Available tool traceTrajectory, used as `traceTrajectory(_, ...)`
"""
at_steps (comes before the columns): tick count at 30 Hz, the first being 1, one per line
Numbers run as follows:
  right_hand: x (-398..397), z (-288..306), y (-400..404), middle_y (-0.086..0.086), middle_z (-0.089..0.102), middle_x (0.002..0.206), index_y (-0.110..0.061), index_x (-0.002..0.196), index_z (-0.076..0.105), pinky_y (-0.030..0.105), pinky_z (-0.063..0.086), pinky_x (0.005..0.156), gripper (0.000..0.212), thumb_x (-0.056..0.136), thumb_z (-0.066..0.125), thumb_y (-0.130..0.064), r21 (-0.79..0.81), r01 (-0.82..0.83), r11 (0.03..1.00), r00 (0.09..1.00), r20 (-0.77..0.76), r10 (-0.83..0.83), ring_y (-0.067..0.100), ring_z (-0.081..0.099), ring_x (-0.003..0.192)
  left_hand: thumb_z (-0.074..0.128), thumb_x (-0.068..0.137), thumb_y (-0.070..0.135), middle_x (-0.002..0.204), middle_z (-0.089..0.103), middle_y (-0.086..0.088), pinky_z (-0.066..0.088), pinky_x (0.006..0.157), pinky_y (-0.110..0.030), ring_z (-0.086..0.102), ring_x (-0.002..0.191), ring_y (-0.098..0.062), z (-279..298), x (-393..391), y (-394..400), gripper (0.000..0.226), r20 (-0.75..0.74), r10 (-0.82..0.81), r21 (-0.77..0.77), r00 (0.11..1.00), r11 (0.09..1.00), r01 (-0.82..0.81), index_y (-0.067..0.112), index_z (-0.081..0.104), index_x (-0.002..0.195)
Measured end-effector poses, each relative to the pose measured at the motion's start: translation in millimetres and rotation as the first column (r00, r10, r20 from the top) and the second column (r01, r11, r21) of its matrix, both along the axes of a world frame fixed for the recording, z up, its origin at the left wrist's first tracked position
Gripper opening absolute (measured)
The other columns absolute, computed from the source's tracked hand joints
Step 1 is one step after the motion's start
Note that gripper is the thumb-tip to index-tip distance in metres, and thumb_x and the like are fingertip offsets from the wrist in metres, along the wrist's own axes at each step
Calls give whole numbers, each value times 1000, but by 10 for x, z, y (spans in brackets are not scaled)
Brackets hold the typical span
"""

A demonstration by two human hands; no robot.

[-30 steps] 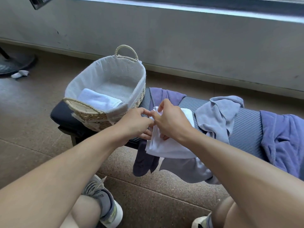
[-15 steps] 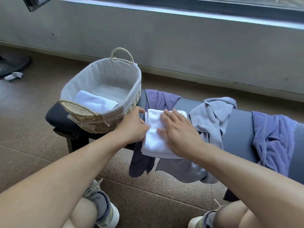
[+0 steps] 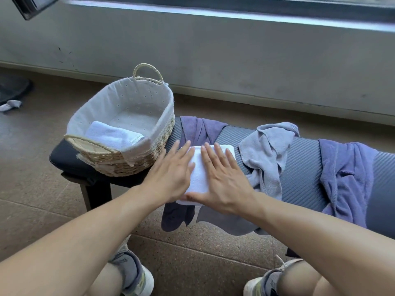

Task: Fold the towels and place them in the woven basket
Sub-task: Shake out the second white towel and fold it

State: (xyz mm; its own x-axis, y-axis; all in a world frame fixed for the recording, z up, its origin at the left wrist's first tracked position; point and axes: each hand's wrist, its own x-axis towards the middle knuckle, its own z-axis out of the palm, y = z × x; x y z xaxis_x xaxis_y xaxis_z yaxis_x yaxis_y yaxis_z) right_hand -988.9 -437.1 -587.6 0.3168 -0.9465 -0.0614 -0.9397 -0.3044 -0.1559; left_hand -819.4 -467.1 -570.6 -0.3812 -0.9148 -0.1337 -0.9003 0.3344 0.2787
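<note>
Hands: our left hand (image 3: 168,176) and right hand (image 3: 224,180) press flat, fingers straight, side by side on the white towel (image 3: 197,174).
Towel: folded, on the bench (image 3: 299,167), beside the woven basket (image 3: 136,163).
Basket: one folded towel (image 3: 113,135) inside.

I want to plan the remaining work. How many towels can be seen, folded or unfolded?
5. One white towel lies folded in the woven basket; one white under both hands; one dark purple beneath it; one grey; one purple on the bench. Others may be hidden.
</note>
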Motion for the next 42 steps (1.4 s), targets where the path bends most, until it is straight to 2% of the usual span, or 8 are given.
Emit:
traceTrajectory(5, -49, -75, -19, 6, -14, 169, -10, 160, -8, 48, -5, 126, 136, 65, 16, -103, -3, 1, 1000, 1000, 18, -1, 23, -20, 154, 14, 107, 48, 165, -21, 15, -8, 126, -43, -24, 152, -10, -149, 49, 33, 63, 56, -6, 7, 998, 1000, 5, 26, -9, 161)
traceTrajectory(13, -47, -102, -20, 5, -15, 169, -13, 160, -10, 48, -5, 126, 128, 71, 16, -101, 13, -11, 1000, 1000, 14, 11, 23, -22, 154, 14, 106, 52, 163, -23, 19, -12, 125, -43, -26, 150, -9, -259, 107, -19, 64, 19, -30, 24, 999, 999, 30, 29, -11, 161)
traceTrajectory(17, -76, -45, -40, 0, -17, 169, -15, 161, -10, 45, -9, 126, 127, 72, 23, -99, 125, -21, 992, 998, 69, 12, 18, -24, 153, 16, 107, 50, 165, -19, 18, -10, 126, -42, -25, 150, -6, -246, 103, -38, 62, -37, -20, 56, 999, 998, 22, 29, -7, 161)
traceTrajectory(21, -198, 133, -88, -1, -14, 169, -15, 162, -4, 34, -12, 125, 86, 100, 25, -67, 197, -7, 980, 982, 187, -30, 14, -22, 153, 21, 108, 42, 169, -1, 12, -9, 126, -31, -16, 153, -3, -113, -4, 19, 59, -157, 21, -32, 987, 999, -27, 23, 10, 162)
traceTrajectory(25, -207, 160, -82, 1, -2, 170, -12, 162, 5, 32, -7, 126, 62, 109, 23, -39, -20, 107, 994, 981, 162, -103, 17, -11, 156, 14, 100, 46, 169, 12, 1, -2, 127, -34, -2, 156, -12, -84, -154, 128, 69, -95, -97, -275, 991, 959, 67, 12, 22, 159)
traceTrajectory(28, -147, 33, -32, 5, -2, 170, -9, 161, 2, 32, -9, 125, 63, 109, 22, -36, -19, 143, 990, 985, 101, -140, 19, -12, 156, 13, 100, 43, 167, 20, -7, 13, 127, -46, 10, 156, -22, -190, -223, 127, 70, 39, -104, -329, 994, 938, 111, 6, 30, 156)
traceTrajectory(36, -187, -179, -67, 4, -1, 170, -12, 161, 2, 33, -8, 126, 86, 88, -3, -57, 3, 101, 995, 988, 114, -100, 15, -12, 156, -9, 89, 51, 170, -2, -6, -8, 126, -36, -9, 156, -18, -316, -213, 64, 85, 21, -86, -157, 996, 984, 88, 9, 6, 161)
traceTrajectory(42, -195, -217, -98, 6, -1, 170, -11, 161, 1, 36, -8, 126, 86, 88, -2, -56, 8, 94, 996, 992, 89, -94, 20, -10, 156, 21, 108, 36, 170, -11, -2, -10, 126, -37, -16, 155, -15, -311, -212, 28, 63, -1, -88, -70, 996, 994, 88, 10, 1, 161)
